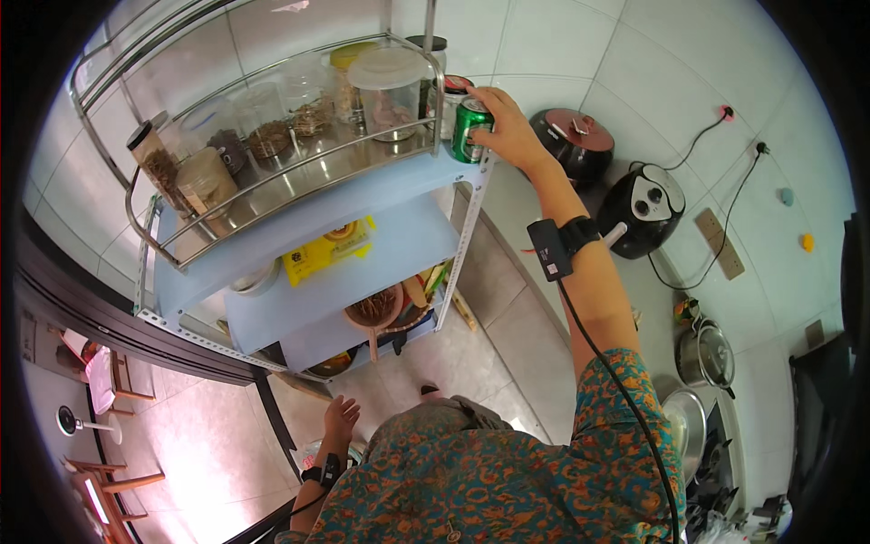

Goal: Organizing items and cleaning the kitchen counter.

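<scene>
My right hand (506,129) is closed around a green metal drink can (469,130), which stands at the right end of the pale blue top shelf (435,173). Just behind the can is a glass jar with a red lid (448,109). To their left, a steel wire rack (292,178) holds several jars of dried goods, among them a clear tub with a white lid (386,92) and a slim jar with a black lid (158,160). My left hand (342,416) hangs low beside my body, its fingers apart, holding nothing.
On the right counter stand a dark red-lidded cooker (574,144), a black air fryer (641,211) with its cable, and a lidded steel pot (705,353). Lower shelves hold a yellow packet (329,250) and a handled strainer (374,306). A cable runs along my right arm. A doorway opens at left.
</scene>
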A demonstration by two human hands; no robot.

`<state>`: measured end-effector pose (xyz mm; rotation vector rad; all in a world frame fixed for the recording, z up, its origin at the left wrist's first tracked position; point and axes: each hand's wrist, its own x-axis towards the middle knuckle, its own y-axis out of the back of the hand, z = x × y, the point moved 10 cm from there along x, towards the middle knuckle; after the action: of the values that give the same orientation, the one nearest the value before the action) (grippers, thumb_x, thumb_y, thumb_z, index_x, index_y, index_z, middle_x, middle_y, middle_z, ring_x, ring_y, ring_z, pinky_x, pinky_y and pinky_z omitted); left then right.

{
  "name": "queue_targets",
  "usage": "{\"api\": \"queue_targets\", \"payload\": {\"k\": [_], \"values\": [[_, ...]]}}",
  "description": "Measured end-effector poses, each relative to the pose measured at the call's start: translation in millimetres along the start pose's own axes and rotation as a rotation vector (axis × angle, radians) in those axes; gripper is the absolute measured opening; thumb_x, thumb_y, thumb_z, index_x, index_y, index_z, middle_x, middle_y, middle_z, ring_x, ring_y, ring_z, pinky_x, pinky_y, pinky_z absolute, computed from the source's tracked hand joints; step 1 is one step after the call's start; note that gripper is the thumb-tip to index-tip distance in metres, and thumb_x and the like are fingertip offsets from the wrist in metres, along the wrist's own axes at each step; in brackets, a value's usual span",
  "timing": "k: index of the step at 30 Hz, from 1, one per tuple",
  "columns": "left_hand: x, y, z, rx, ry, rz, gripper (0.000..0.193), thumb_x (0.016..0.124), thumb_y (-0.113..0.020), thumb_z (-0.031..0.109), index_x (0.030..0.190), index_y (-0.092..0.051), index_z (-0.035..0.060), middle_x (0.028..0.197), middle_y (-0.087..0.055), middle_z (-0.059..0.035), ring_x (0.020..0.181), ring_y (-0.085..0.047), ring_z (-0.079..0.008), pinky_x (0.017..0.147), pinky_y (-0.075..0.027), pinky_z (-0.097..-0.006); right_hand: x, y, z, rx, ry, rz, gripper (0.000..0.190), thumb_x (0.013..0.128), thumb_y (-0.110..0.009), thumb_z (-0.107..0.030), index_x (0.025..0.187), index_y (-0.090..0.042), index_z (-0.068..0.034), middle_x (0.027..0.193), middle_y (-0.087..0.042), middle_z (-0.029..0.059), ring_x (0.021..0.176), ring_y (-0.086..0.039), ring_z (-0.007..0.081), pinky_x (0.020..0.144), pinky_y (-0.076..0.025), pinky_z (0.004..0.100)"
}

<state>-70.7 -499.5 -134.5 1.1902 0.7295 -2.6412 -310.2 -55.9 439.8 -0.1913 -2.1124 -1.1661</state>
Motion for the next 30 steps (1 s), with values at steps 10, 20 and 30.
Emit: {"api": "queue_targets", "payload": {"k": [10,20,30], "values": [[28,-49,-6,0.169,0.059,-0.136,0.053,0.089,-0.051,0.034,0.132,-0.036,0.0083,0.118,-0.051,-0.0134,0.101,-0.052,-0.0283,0.086,-0.042,-0.0385,-187,16,25,-0.171,-0.293,0.623,0.051,0.070,-0.061,-0.007,0.119,-0.048,-0.004,0.120,-0.043,0.0233,0.113,-0.041,0.0390,0.096,-0.035,0.0440],[30,-97,-21,0.435,0.155,-0.144,0.053,0.090,-0.049,0.035,0.133,-0.034,0.0075,0.115,-0.052,-0.0125,0.100,-0.052,-0.0267,0.086,-0.042,-0.0372,-520,77,176,-0.786,-1.254,0.203,0.067,0.066,-0.072,-0.021,0.128,-0.046,-0.022,0.135,-0.035,0.0195,0.122,-0.034,0.0402,0.100,-0.033,0.0451],[35,-138,-8,0.619,0.108,-0.308,0.054,0.089,-0.050,0.036,0.133,-0.036,0.0076,0.117,-0.050,-0.0135,0.102,-0.052,-0.0268,0.091,-0.038,-0.0385,-581,82,227,-0.687,-1.520,-0.106,0.077,0.068,-0.072,-0.026,0.136,-0.034,-0.034,0.140,-0.034,0.0045,0.130,-0.024,0.0369,0.102,-0.023,0.0552]]}}
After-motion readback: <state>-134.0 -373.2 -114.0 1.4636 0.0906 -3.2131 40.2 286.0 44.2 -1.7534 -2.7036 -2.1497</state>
